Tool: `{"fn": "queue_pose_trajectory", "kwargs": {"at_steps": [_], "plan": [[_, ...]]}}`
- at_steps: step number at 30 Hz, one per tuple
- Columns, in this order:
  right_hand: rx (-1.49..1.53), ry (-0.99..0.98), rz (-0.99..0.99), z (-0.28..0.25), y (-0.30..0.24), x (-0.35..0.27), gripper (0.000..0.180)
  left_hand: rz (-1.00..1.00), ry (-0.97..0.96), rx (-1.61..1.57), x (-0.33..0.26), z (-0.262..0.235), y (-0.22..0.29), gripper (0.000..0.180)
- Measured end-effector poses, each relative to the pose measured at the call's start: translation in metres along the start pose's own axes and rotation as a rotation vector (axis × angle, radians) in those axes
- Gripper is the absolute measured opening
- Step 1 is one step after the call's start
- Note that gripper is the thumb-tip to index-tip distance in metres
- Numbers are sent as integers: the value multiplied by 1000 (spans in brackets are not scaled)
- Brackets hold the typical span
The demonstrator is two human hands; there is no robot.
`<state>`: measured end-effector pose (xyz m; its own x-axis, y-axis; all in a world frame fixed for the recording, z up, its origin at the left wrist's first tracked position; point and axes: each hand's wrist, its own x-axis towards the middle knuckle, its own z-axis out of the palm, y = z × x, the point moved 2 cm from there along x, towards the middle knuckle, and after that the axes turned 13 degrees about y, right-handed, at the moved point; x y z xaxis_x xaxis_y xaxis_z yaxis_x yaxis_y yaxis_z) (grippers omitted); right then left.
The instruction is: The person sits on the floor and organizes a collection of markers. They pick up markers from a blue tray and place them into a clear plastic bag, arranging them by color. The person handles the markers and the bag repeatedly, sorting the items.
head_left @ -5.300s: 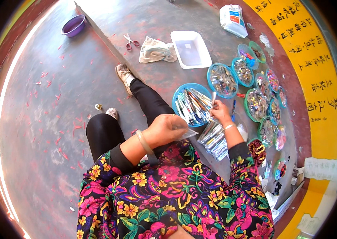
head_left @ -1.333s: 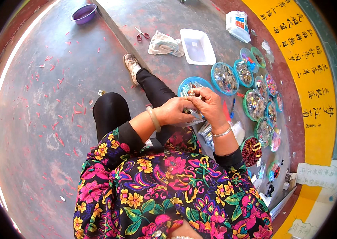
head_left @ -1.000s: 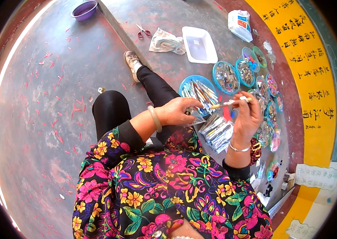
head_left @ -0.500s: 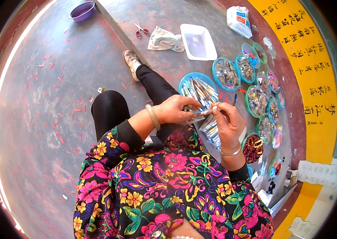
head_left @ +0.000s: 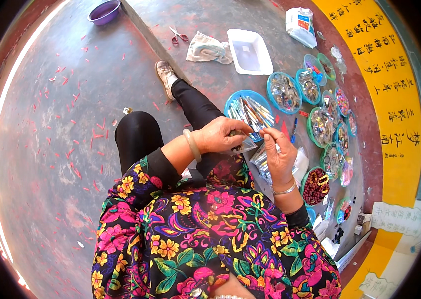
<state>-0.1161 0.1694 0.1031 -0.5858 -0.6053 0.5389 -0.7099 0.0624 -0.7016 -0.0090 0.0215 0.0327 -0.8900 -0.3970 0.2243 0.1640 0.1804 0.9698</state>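
Pinching a small clear packet (head_left: pixel 244 145) between closed fingers, the left hand (head_left: pixel 219 135) holds it just above the lap; the right hand (head_left: pixel 278 152) (fingertips closed at its upper edge) meets it beside a blue dish (head_left: pixel 230 102) of sticks.

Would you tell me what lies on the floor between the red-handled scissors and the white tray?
In the head view, a crumpled pale bag lies between the scissors and the white tray.
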Motion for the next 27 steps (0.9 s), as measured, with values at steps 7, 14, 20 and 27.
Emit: {"fn": "queue_pose_trajectory", "kwargs": {"at_steps": [7, 14, 20, 27], "plan": [[-123, -310, 262, 5, 14, -8, 19, -18, -21, 33, 2, 0, 2, 30], [47, -265, 519, -8, 23, -1, 17, 113, -50, 88, -1, -1, 9, 38], [-120, -61, 457, -28, 84, 15, 19, 96, -18, 68, -1, 1, 4, 31], [-445, -150, 403, -23, 218, -27, 21, 88, 8, 78, 2, 4, 0, 23]]}}
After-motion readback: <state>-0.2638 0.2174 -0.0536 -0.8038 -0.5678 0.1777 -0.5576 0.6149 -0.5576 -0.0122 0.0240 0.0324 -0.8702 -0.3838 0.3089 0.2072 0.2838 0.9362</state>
